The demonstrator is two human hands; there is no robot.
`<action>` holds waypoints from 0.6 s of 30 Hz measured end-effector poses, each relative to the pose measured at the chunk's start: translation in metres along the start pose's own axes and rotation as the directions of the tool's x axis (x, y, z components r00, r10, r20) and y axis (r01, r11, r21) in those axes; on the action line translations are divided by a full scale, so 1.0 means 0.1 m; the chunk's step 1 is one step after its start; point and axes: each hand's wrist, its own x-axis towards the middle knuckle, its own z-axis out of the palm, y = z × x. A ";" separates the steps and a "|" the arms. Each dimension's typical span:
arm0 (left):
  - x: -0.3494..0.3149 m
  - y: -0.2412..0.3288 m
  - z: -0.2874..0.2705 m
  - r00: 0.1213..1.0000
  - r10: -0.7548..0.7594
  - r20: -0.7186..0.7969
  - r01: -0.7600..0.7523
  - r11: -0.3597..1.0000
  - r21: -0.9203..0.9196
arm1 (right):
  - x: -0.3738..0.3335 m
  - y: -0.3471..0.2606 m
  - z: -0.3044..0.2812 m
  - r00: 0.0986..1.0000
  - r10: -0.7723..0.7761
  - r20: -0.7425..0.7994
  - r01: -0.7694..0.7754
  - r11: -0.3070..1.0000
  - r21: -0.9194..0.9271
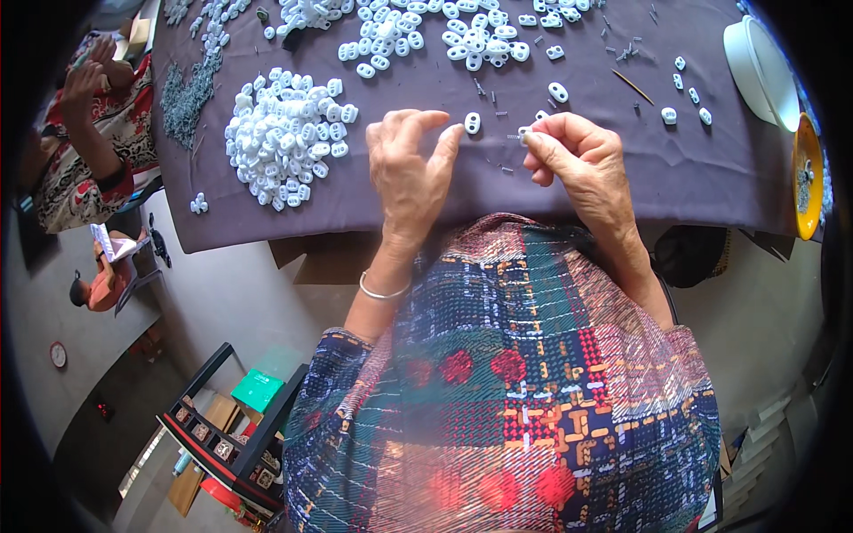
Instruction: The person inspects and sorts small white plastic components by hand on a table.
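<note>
My right hand (582, 164) pinches a small white two-hole cord stopper (524, 132) between thumb and forefinger. A thin grey spring (513, 137) shows at the left side of that stopper; whether it is seated in the piece I cannot tell. Just behind these fingertips is another white part (541, 115), partly hidden. My left hand (409, 169) hovers over the cloth with forefinger and thumb apart and nothing visible between them. Right beside its thumb lies a loose oval stopper (473, 123). A few tiny springs (506, 169) are scattered between my hands.
A large heap of white stoppers (280, 138) sits left on the dark tablecloth (355, 209), with a pile of grey springs (185, 102) beyond. More stoppers (484, 40) cover the far side. A thin brown stick (633, 87), white bowl (755, 71) and orange dish (807, 178) are right. Another person's hands (84, 84) are far left.
</note>
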 end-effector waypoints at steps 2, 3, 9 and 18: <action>0.06 -0.02 0.00 0.995 0.093 0.041 -0.099 0.980 0.171 | -0.01 -0.02 0.00 0.999 -0.036 -0.035 0.036 0.999 -0.011; 0.08 0.00 0.02 0.993 0.098 0.060 -0.108 0.978 0.179 | -0.01 -0.02 0.00 0.999 -0.039 -0.035 0.039 0.999 -0.011; 0.13 0.03 0.11 0.968 0.179 0.174 -0.202 0.971 0.125 | -0.03 -0.01 -0.01 0.995 -0.060 -0.076 0.060 0.998 0.003; -0.06 0.10 -0.10 0.661 -0.260 0.703 0.728 -0.001 -0.685 | -0.17 -0.21 0.01 0.999 -0.046 -0.028 0.046 0.999 0.011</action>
